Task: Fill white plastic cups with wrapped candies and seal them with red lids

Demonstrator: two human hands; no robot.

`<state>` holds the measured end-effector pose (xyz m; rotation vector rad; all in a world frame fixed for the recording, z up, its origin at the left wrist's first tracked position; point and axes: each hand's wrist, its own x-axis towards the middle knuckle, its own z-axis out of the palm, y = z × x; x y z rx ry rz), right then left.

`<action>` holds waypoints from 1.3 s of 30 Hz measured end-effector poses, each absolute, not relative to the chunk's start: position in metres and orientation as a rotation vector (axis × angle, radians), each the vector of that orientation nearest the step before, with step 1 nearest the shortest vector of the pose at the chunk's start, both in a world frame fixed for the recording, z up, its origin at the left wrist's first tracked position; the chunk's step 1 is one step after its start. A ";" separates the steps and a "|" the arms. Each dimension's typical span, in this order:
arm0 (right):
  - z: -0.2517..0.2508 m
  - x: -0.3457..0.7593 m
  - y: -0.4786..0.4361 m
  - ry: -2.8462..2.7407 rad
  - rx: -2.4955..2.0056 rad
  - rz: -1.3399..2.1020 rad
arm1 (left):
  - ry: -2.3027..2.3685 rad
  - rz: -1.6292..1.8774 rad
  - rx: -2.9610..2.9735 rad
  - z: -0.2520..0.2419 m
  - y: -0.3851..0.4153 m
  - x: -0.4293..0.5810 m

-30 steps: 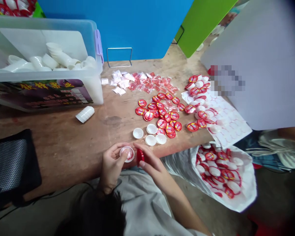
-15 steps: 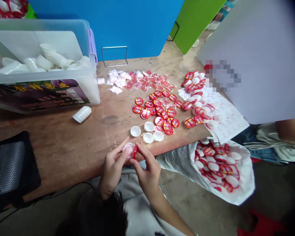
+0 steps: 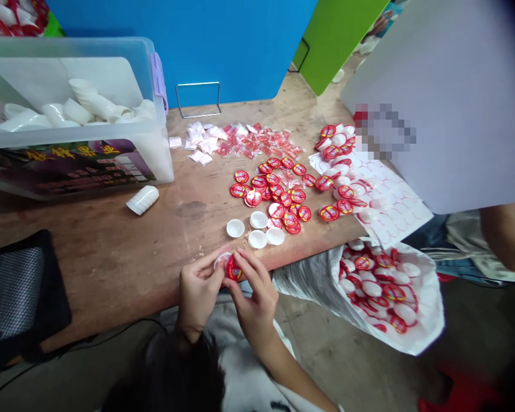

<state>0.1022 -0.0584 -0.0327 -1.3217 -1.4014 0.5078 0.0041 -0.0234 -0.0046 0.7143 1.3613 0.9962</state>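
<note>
My left hand (image 3: 201, 286) is closed around a small white cup (image 3: 220, 261) at the table's front edge. Between the fingertips of my right hand (image 3: 254, 289) is a round red lid (image 3: 233, 268) with a printed label, tilted against the cup's mouth. Fingers partly cover both pieces, so I cannot tell how far they touch. Just beyond my hands stand several white cups (image 3: 257, 239), mouths up. Behind these lies a loose cluster of red lids (image 3: 273, 191). Small clear packets (image 3: 261, 142), some whitish and some reddish, are heaped farther back.
A clear plastic bin (image 3: 163, 154) of white cups stands at left, a short cup stack (image 3: 143, 199) before it. Blue (image 3: 184, 46) and lilac (image 3: 455, 114) panels border the table. A white bag (image 3: 429, 320) of lidded cups hangs at right, near another person's arm (image 3: 504, 237).
The red lid has turned from edge-on to showing its printed face and now covers part of the cup's mouth. My hands have drawn slightly closer together.
</note>
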 end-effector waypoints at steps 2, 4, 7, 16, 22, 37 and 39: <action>-0.035 0.101 -0.058 -1.433 -1.312 0.492 | 1.324 0.976 0.698 -0.003 -0.023 0.004; -0.037 0.101 -0.058 -1.491 -1.297 0.489 | 1.271 0.950 0.692 0.002 -0.024 0.002; -0.040 0.103 -0.058 -1.592 -1.296 0.522 | 1.151 0.890 0.651 0.010 -0.025 -0.001; -0.039 0.116 -0.058 -1.676 -1.326 0.575 | 1.131 0.803 0.646 0.008 -0.026 -0.009; -0.034 0.119 -0.060 -1.632 -1.276 0.570 | 1.292 0.766 0.652 0.011 -0.024 -0.011; -0.016 0.124 -0.061 -1.175 -1.224 1.180 | 0.931 0.880 1.020 -0.003 -0.031 -0.016; -0.015 0.121 -0.060 -1.145 -1.233 1.167 | 0.952 0.894 0.989 -0.002 -0.034 -0.013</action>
